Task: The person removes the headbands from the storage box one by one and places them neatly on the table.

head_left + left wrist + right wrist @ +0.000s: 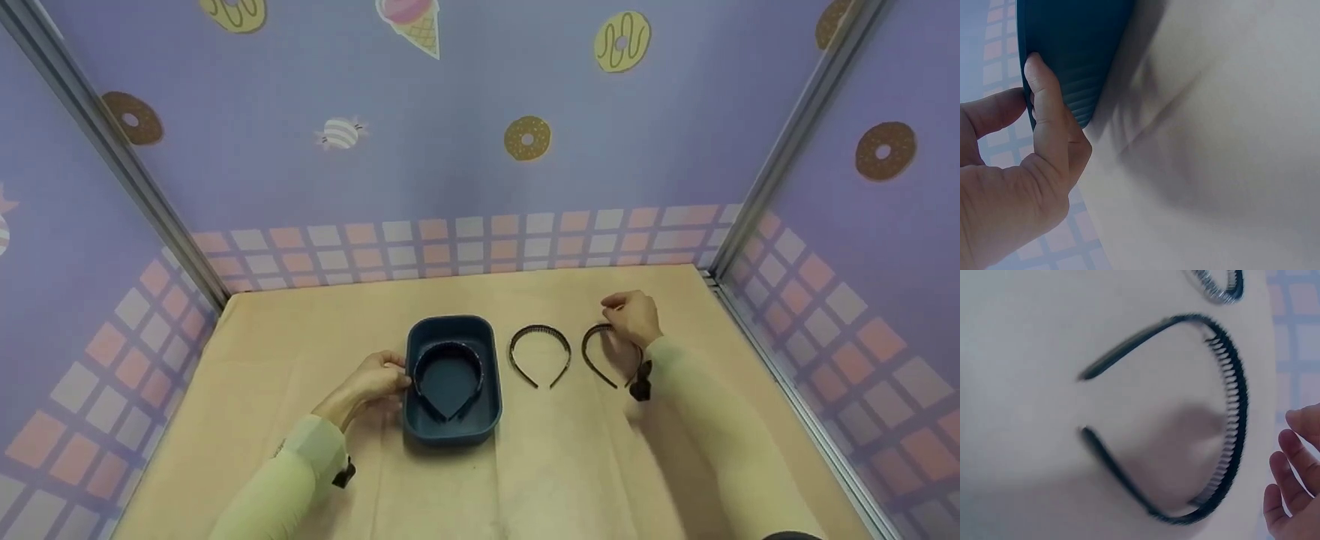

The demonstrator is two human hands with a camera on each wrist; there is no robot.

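Observation:
My left hand (377,377) pinches the left rim of a dark blue rectangular tub (451,435), thumb on one side and fingers on the other. In the left wrist view, the tub's ribbed outer wall (1081,42) shows beside the fingers. A dark headband (481,373) lies inside the tub. My right hand (634,316) is over the top of the rightmost black headband (586,351), hiding part of it. The right wrist view shows this headband (1239,399) with comb teeth along its inner curve; the relaxed fingers (1289,467) are apart from it.
Between the tub and the rightmost headband lies another dark toothed headband (540,328). A pale cloth covers the table (300,330). Purple printed walls (450,172) stand at the back and both sides, with metal posts (780,142) at the corners.

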